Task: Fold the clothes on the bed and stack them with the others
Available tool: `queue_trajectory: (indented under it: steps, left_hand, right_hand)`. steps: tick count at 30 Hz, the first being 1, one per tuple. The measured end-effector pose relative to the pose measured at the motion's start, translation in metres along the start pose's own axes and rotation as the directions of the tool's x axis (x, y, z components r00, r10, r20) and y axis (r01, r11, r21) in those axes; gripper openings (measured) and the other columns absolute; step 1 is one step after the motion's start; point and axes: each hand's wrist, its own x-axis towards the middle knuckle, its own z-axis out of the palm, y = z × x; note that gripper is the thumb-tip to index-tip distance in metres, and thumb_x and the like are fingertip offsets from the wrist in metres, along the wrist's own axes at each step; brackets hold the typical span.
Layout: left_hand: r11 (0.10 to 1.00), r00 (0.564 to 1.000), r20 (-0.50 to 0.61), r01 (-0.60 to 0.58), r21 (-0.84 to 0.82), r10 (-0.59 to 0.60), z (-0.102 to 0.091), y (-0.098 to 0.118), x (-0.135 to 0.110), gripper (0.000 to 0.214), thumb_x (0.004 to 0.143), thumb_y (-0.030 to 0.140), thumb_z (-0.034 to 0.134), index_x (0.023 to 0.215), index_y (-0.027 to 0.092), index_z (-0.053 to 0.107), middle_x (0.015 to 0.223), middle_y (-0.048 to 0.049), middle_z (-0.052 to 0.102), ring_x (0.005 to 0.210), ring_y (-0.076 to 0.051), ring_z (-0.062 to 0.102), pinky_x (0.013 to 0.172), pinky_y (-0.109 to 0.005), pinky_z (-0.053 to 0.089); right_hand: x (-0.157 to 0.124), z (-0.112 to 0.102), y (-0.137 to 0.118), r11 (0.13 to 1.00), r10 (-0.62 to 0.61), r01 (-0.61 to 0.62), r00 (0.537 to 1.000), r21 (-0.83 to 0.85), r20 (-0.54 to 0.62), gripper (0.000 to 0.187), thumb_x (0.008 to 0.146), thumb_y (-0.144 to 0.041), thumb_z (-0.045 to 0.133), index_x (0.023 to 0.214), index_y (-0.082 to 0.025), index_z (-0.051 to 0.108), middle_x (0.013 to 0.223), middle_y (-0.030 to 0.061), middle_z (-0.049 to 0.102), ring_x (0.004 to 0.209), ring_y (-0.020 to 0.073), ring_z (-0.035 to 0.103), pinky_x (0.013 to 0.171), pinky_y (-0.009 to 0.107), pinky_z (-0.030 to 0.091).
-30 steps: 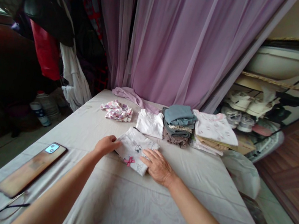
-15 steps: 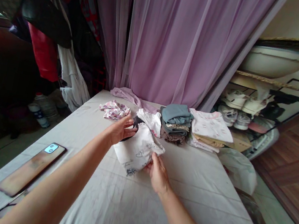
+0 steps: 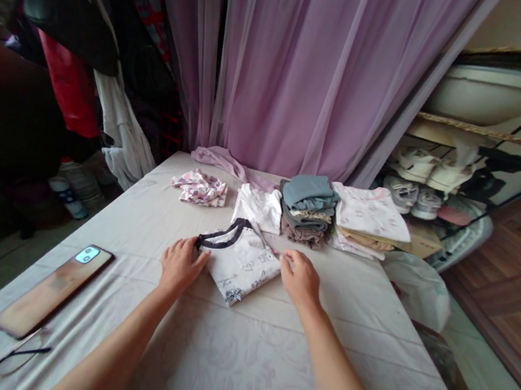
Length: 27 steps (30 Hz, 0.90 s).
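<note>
T-shirt (image 3: 238, 265): white, thin soft knit with a faint sketchy print, spread flat at 12 o'clock on the sheet, angled like a rough diamond.
Collar (image 3: 220, 237): dark ribbed band, curved, toward 11 o'clock.
Left hand (image 3: 181, 266): open, fingers spread and slightly curved, tips at the shirt's left edge, no visible grip.
Right hand (image 3: 300, 279): relaxed, fingers together at the right edge; whether it pinches the cloth cannot be told.
Handling: knit this light shifts easily, so even, gentle contact from both sides should keep it smooth.
Sheet (image 3: 230, 364): pale, faintly patterned, softly creased.
Beyond: white top (image 3: 258, 208), folded stack (image 3: 305, 211), and pink-patterned bundle (image 3: 198, 187) at 12 to 11 o'clock.
Phone (image 3: 52, 291): at 8 o'clock, glossy, lying flat.
</note>
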Motion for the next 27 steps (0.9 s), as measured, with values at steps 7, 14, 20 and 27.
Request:
queue_trajectory:
  steps: [7, 14, 20, 27]
  left_hand:
    - [0.999, 0.991, 0.133, 0.027, 0.021, -0.029, -0.016, 0.013, 0.015, 0.041, 0.088, 0.048, 0.054, 0.118, 0.023, 0.064, 0.114, -0.0102, 0.071, 0.11, -0.03, 0.061, 0.092, -0.04, 0.041]
    - [0.961, 0.99, 0.095, -0.072, -0.266, 0.101, -0.01, 0.026, 0.033, 0.026, 0.085, 0.026, 0.058, 0.109, 0.021, 0.068, 0.104, -0.0075, 0.071, 0.089, -0.02, 0.065, 0.077, -0.027, 0.046]
    - [0.963, 0.998, 0.067, 0.03, -0.267, -0.012, 0.005, 0.023, 0.038, 0.039, 0.085, 0.025, 0.06, 0.123, 0.017, 0.061, 0.11, -0.0119, 0.069, 0.093, -0.022, 0.066, 0.083, -0.031, 0.049]
    - [0.881, 0.997, -0.008, 0.065, -0.469, -0.078, 0.015, 0.016, 0.037, 0.036, 0.082, 0.018, 0.06, 0.118, 0.02, 0.064, 0.111, -0.0084, 0.066, 0.081, -0.016, 0.065, 0.082, -0.03, 0.052]
  right_hand:
    - [0.038, 0.019, -0.023, 0.986, 0.157, -0.126, 0.926, -0.112, 0.344, 0.034, 0.076, -0.05, 0.065, 0.098, -0.025, 0.073, 0.099, 0.006, 0.075, 0.09, 0.023, 0.067, 0.069, 0.027, 0.044]
    - [0.033, 0.018, -0.018, 0.986, 0.149, -0.164, 0.955, 0.036, 0.256, 0.019, 0.077, -0.036, 0.061, 0.086, -0.023, 0.071, 0.083, 0.0003, 0.073, 0.078, 0.0176, 0.064, 0.063, 0.023, 0.04]
    - [0.02, 0.027, -0.005, 0.988, 0.152, -0.151, 0.975, -0.017, 0.162, 0.027, 0.082, -0.036, 0.059, 0.102, -0.023, 0.07, 0.099, 0.0047, 0.073, 0.089, 0.0211, 0.064, 0.071, 0.026, 0.042]
    - [0.009, 0.038, 0.005, 0.996, 0.086, -0.085, 0.994, -0.013, 0.069, 0.024, 0.086, -0.031, 0.051, 0.098, -0.022, 0.07, 0.096, 0.0065, 0.074, 0.087, 0.0213, 0.065, 0.073, 0.028, 0.043]
